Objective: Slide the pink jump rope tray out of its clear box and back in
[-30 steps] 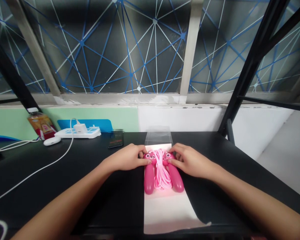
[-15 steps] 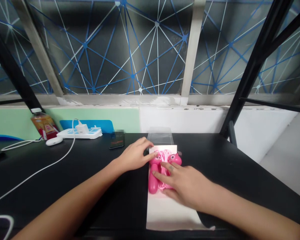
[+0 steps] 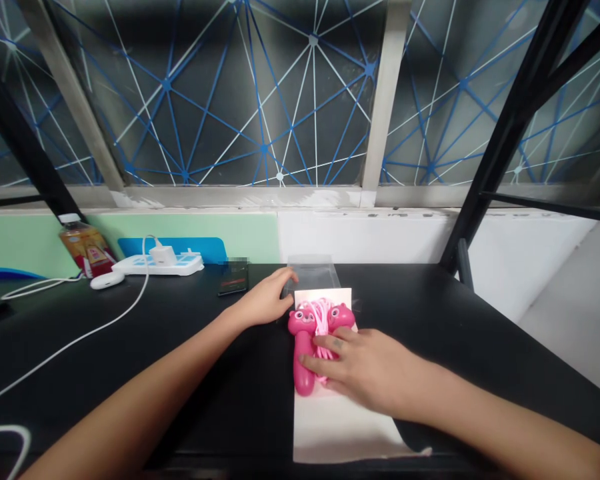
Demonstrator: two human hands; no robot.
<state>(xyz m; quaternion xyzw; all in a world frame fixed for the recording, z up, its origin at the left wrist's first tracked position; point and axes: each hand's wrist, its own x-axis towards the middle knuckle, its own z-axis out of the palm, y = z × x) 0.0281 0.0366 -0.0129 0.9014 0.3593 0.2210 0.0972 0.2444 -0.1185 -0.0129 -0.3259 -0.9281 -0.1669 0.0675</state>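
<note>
A pink jump rope with bear-headed handles lies on a pale card, its cord bundled between the two handles. Across it rests my right hand, fingers spread over the left handle and the cord; much of the right handle is hidden under this hand. Just left of the bear heads is my left hand, thumb and fingers apart. Its fingertips reach the left edge of a clear plastic box behind the card; I cannot tell whether they touch it.
On the black table, a phone lies left of the box. Further left are a white power strip with a plugged-in charger, a white earbud case, a drink bottle and white cables. Black frame posts stand on both sides.
My left hand has come off the left bear head and moved left towards the clear box. The jump rope has slid slightly left and nearer, with my right hand still over it.
</note>
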